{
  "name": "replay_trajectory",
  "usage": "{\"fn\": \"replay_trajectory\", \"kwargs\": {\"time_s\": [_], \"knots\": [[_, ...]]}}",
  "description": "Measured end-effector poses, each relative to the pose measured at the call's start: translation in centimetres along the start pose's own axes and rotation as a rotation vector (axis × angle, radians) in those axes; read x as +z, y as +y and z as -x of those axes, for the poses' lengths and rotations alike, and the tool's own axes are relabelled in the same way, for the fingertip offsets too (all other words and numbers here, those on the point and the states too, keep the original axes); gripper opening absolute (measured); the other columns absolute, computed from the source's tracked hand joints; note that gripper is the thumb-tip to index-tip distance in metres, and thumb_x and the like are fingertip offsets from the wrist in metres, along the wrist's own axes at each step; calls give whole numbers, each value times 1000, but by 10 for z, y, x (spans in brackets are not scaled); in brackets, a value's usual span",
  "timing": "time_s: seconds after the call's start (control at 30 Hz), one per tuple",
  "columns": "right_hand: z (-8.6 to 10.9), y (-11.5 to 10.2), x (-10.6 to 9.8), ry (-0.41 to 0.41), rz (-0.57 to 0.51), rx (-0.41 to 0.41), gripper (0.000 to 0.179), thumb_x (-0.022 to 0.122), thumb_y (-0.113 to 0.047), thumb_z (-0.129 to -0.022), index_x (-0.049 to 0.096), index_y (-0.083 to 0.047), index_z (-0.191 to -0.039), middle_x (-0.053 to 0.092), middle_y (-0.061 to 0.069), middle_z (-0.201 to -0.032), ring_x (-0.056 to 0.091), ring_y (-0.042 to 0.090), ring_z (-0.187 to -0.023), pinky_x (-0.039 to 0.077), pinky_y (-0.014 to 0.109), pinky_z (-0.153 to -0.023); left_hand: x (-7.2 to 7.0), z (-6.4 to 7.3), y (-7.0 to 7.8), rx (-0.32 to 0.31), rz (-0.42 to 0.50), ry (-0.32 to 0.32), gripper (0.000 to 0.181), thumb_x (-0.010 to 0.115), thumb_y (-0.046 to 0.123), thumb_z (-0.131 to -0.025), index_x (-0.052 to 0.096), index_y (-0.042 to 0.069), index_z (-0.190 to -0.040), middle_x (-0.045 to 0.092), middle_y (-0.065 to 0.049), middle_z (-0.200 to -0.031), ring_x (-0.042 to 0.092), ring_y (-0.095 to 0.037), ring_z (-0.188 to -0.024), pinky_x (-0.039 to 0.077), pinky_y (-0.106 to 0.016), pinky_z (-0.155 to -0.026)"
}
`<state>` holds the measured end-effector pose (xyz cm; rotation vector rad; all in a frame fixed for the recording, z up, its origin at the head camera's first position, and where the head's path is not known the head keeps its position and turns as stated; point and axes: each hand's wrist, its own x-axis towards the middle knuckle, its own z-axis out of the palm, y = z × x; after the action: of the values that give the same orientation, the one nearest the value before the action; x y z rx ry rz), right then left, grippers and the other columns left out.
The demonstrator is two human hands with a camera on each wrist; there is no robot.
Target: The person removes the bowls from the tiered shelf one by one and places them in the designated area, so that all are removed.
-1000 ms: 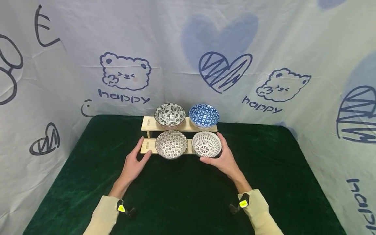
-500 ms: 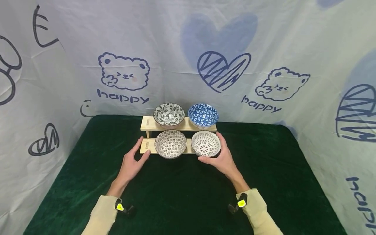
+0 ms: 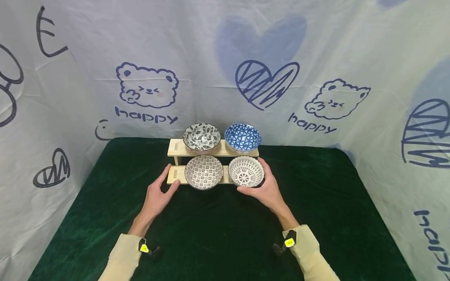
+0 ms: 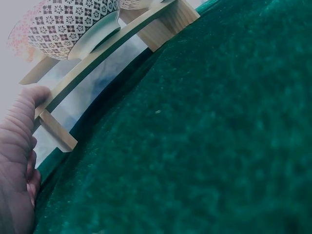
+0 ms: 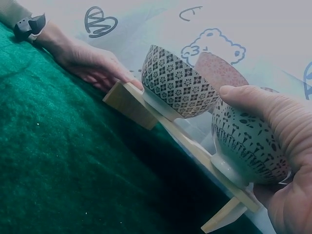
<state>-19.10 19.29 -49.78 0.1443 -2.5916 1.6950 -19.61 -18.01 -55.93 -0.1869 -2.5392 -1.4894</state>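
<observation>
Printed white cloth [image 3: 207, 43] hangs behind the green-covered worktop [image 3: 211, 234]. Since the earlier frame, hands and bowls have kept their arrangement; only the head view has drifted slightly. Both forearms reach forward, hands angled inward. The left hand [image 3: 158, 197] grips the lower tier's left end on the wooden stand [image 3: 177, 147], thumb in front. The right hand [image 3: 268, 191] clamps thumb and fingers around the white bowl [image 3: 246, 172], at that tier's right end.
</observation>
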Motion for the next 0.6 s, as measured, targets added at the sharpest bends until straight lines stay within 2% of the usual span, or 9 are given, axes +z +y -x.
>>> {"fn": "replay_trajectory", "kwargs": {"time_s": [0.43,0.6], "knots": [[-4,-3,0,-6,-1,-7,115,95,-28,-76,23,-15,-165,35,13,-165,39,35,-147,30,60,-123,-1,-1,-1,-3,-14,12,71,69,37,-102,38,15,-163,40,-6,-166,38,-34,-152,30,-61,-122],[-2,-3,-2,-9,15,12,116,95,-28,-76,23,-15,-165,34,13,-165,38,35,-147,30,61,-123,0,0,0,-8,-24,-4,73,68,40,-102,37,15,-164,37,-6,-167,37,-34,-153,30,-61,-122]]}}
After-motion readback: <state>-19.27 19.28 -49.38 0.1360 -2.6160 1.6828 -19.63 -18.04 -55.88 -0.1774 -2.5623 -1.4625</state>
